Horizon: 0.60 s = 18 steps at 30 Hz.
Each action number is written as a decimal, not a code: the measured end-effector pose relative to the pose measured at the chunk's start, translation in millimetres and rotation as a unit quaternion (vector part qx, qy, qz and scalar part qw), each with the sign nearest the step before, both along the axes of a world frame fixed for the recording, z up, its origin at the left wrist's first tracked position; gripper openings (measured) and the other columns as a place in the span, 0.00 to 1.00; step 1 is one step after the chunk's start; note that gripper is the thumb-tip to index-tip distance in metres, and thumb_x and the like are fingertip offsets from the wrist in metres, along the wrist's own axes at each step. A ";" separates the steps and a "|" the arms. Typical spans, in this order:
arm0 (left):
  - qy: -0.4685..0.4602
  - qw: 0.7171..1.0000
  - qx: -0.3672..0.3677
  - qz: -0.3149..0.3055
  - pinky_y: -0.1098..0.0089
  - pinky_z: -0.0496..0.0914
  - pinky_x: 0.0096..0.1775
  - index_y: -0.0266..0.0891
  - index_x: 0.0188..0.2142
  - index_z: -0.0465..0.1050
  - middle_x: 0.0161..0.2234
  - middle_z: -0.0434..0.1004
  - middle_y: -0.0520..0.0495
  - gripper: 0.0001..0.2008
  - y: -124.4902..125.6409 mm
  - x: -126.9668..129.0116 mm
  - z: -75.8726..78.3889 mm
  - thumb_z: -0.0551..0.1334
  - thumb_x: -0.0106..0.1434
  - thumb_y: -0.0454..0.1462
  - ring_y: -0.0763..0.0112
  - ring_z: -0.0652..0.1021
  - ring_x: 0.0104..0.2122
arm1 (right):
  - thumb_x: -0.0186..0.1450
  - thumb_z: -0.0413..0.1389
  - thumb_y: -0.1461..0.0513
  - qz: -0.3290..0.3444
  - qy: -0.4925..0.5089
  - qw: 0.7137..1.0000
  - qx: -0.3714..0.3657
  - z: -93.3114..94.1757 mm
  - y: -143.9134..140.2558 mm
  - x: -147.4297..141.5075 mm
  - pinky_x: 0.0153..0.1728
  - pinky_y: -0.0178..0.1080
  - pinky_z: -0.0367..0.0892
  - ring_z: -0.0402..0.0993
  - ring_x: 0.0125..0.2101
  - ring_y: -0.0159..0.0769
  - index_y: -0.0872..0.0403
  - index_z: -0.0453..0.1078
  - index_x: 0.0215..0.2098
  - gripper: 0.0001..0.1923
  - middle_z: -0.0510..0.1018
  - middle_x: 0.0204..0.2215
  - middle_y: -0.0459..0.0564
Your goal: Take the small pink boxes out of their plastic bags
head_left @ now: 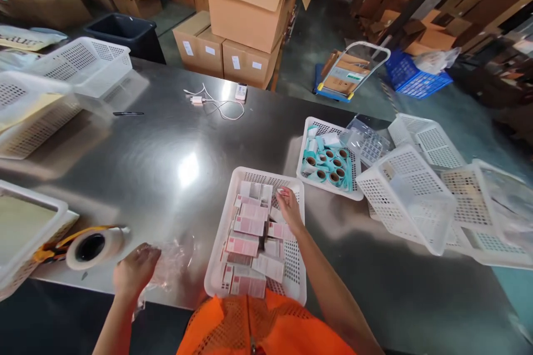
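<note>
Boxes: here they are, small pink-and-white printed cardboard boxes (249, 226) overlapping in a crowded stack, sitting inside a white perforated plastic basket (297, 266) right in front of the orange mesh vest (225, 321).
Right hand: it's in there, the right hand (289, 209) at one o'clock inside that basket, fingertips drawn together beside the boxes; whether they pinch anything, I cannot tell.
Left hand: over at nine o'clock from the basket, the left hand (136, 268) curls its fingers at clear crinkled plastic film (170, 266); its grip is hidden, so clamped or not, I cannot tell.
Tape: farther out at nine, a wide roll of clear tape (94, 248) lies just beside the left hand.
Rolls: near the basket at two o'clock, teal rolls with brown cores (328, 163) fill another white tray (306, 169).
Tabletop: the shiny grey metal tabletop (166, 177) carries a white charger cable (225, 113) at eleven o'clock and a slim black pen (128, 113) at ten.
Stack: around three o'clock, jumbled white perforated baskets (416, 199).
Beyond: twelve o'clock, brown cardboard cartons (245, 19).
</note>
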<state>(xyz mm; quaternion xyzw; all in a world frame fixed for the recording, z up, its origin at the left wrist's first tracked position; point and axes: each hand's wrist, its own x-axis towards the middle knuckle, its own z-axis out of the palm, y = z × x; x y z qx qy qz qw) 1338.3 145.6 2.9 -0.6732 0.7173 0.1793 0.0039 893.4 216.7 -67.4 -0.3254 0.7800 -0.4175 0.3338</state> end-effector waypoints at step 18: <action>-0.081 0.968 0.190 -0.145 0.59 0.70 0.45 0.49 0.52 0.76 0.45 0.82 0.42 0.23 35.4 -43.7 25.5 0.52 0.61 0.40 0.50 0.79 0.46 | 0.57 0.64 0.52 0.232 0.321 0.918 0.018 44.5 121.2 114.4 0.62 0.60 0.50 0.47 0.66 0.62 0.55 0.52 0.66 0.45 0.55 0.65 0.66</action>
